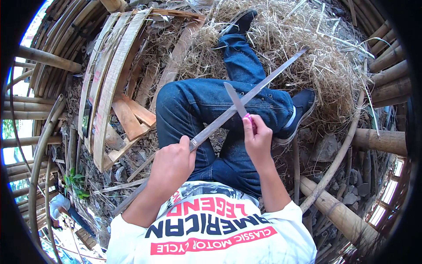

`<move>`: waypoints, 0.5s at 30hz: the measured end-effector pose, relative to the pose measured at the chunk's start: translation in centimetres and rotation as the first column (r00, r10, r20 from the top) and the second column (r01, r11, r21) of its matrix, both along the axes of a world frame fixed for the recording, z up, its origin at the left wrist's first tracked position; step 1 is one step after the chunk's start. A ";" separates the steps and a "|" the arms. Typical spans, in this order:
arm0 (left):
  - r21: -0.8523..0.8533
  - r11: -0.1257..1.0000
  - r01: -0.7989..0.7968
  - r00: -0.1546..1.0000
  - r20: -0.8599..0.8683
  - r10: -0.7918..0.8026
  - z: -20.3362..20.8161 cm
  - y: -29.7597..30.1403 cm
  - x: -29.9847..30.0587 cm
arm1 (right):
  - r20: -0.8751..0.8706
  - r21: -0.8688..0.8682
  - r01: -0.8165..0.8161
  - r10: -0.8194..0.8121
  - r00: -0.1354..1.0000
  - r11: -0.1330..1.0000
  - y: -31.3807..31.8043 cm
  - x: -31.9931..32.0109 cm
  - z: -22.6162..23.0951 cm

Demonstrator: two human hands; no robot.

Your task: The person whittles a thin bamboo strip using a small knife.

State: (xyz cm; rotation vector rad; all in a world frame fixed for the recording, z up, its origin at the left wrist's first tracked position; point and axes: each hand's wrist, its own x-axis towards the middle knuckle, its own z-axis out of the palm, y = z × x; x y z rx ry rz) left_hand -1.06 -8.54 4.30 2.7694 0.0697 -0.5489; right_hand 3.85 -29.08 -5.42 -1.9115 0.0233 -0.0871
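My left hand (172,162) is closed around the handle end of a machete (259,86), whose long, narrow blade slants up to the right over my jeans (211,94). Its tip reaches the straw. Pinched in my right hand (258,140) is a small knife (236,100) with a pink handle, its blade pointing up and to the left. The knife's blade crosses over the machete's blade near the middle; whether the two touch, I cannot tell. My left fingers hide most of the machete's grip.
Dry straw (325,70) is heaped beyond my legs. Curved wooden slats (118,61) stand at the left beside short wood pieces (127,116). Bamboo poles (343,213) surround me, with stones (326,148) at the right. Another person (61,206) is at the far lower left.
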 end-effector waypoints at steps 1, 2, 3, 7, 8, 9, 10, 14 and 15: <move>-0.005 1.000 -0.001 1.000 -0.009 0.001 0.1 0.0 0.1 | 0.001 -0.040 -0.015 0.016 1.000 0.999 -0.5 0.0 -0.2; -0.004 1.000 -0.005 1.000 -0.008 0.005 0.0 -0.1 0.2 | 0.002 -0.039 -0.020 0.020 1.000 0.999 -0.3 -0.3 -0.1; -0.002 1.000 -0.001 1.000 -0.008 0.001 -0.1 -0.1 0.2 | -0.001 -0.035 -0.022 0.022 1.000 0.999 0.1 -0.8 0.2; 0.006 1.000 0.005 1.000 -0.010 -0.005 -0.4 -0.4 0.2 | -0.007 -0.070 -0.116 0.115 0.993 0.991 1.8 -2.6 1.6; 0.006 1.000 0.005 1.000 -0.013 -0.005 -0.3 -0.4 0.1 | -0.060 -0.092 -0.130 0.125 0.990 0.987 2.2 -2.9 1.9; 0.020 1.000 0.011 1.000 0.000 -0.011 -0.2 -0.4 0.0 | -0.066 -0.099 -0.138 0.132 0.989 0.985 2.6 -3.0 2.4; 0.035 0.999 0.016 1.000 0.013 -0.016 -0.2 -0.4 0.0 | -0.068 -0.099 -0.138 0.131 0.989 0.985 2.8 -3.0 2.3; 0.037 0.999 0.017 1.000 0.015 -0.017 0.0 -0.8 -0.1 | 0.026 -0.253 -0.199 0.212 0.977 0.947 3.0 -2.8 1.8; 0.052 0.998 0.045 0.999 0.023 -0.046 -0.1 -0.8 -0.1 | -0.018 -0.269 -0.256 0.261 0.965 0.928 2.8 -2.8 2.0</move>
